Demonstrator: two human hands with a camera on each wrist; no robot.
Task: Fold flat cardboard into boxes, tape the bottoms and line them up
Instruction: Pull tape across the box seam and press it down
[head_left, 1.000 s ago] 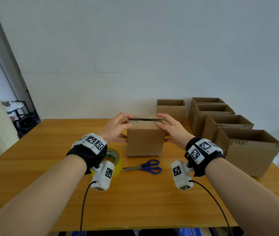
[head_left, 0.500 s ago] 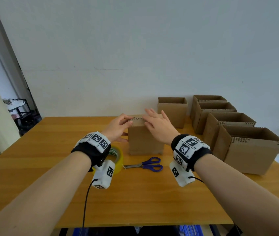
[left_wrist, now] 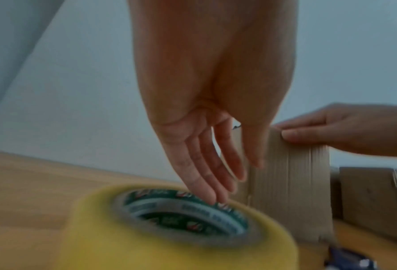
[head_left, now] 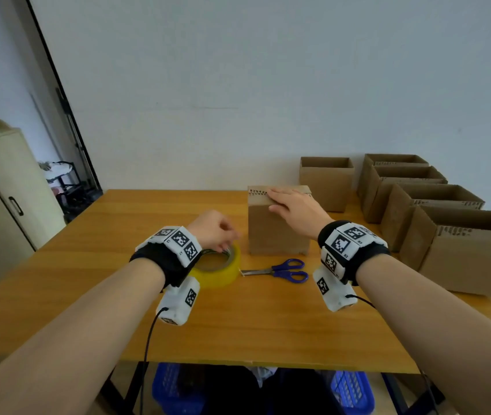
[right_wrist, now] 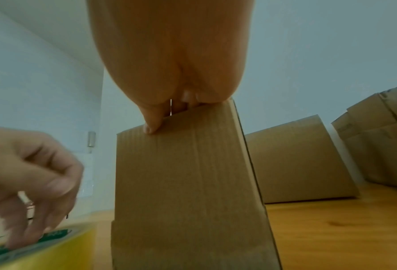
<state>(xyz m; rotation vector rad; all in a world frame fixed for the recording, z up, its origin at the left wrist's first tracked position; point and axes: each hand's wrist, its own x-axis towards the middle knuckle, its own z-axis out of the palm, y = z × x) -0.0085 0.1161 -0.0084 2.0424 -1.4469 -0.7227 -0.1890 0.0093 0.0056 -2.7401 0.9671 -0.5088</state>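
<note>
Landmark: the box point(head_left: 278, 226) standing flap-side up at mid-table point(head_left: 118, 265); all places below are given from it.

Change, left hand: the left hand point(head_left: 212, 232) has let go of the box top, where it pressed a second ago, and has dropped to the tape roll point(head_left: 218, 266) just left of the box. Its fingers point(left_wrist: 206, 184) are straight and loose, tips reaching into the roll's core; nothing is gripped yet.

Change, right hand: the right hand point(head_left: 293, 209) has slid from the right edge across the box top and now holds the folded flaps down alone, fingers flat on top, thumb point(right_wrist: 152, 122) on the near face.

Box: upside down, bottom flaps folded shut, no tape visible on the seam.

Scissors point(head_left: 280, 269): lying in front of the box, untouched.

Done boxes point(head_left: 436, 202): five open-topped ones to the right of and behind the box, four in a row.

Meaning: folding of this box looks finished and the taping step is starting; the roll must be picked up while the right hand keeps the flaps from springing open.

Risk: one-handed peeling of the tape end may be awkward.
</note>
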